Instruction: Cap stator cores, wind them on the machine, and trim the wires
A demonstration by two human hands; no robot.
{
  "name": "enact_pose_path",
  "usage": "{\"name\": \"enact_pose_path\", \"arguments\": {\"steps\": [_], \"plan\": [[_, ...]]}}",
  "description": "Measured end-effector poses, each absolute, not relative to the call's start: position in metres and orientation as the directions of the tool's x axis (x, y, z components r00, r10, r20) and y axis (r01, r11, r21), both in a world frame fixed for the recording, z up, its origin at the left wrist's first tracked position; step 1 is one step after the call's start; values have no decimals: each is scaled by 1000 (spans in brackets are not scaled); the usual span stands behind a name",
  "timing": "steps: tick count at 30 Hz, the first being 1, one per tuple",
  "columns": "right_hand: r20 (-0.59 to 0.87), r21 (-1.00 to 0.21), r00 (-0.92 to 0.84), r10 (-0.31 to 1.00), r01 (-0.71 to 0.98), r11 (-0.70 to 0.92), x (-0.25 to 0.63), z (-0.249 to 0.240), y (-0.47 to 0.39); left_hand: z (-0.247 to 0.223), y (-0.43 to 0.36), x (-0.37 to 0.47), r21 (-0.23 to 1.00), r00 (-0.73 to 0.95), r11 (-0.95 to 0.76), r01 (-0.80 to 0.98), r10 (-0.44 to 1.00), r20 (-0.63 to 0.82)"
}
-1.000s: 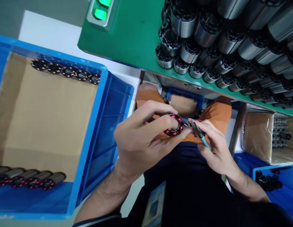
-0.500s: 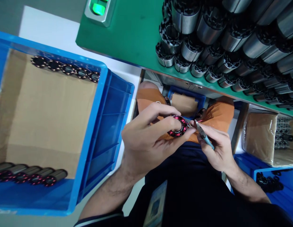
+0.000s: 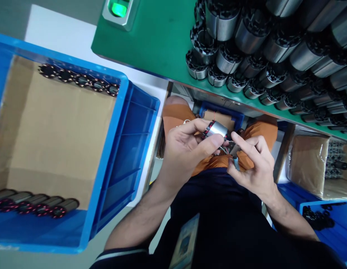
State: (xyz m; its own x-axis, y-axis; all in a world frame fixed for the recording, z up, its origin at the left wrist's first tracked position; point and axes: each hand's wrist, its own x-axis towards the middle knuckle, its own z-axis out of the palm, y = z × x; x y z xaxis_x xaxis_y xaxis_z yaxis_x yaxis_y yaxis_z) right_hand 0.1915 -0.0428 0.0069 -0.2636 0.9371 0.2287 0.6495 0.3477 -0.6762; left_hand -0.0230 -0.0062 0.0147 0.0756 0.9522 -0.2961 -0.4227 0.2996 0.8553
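Turning from end-on to side-on, the silver, red-wound metal cylinder (image 3: 217,129), clamped by the left hand (image 3: 180,153), presents thin wires (image 3: 224,150) to the right hand (image 3: 259,170), forefinger extended, thumb against a blue-handled metal tool (image 3: 236,163)

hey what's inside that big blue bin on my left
The blue bin holds a cardboard sheet, with copper-wound parts along the far side and red-ended cylinders along the near side. Whatever lies beneath the cardboard is covered.
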Motion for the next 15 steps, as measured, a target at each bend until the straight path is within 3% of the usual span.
{"name": "enact_pose_path", "arguments": {"steps": [11, 15], "plan": [[207, -734, -239, 949, 604, 312, 190, 8, -41, 15, -5, -16, 870, 61, 258, -419, 965, -256], [62, -814, -284, 957, 541, 213, 197, 3, -38, 4, -6, -9, 849, 40, 267, -456, 959, -280]]}}
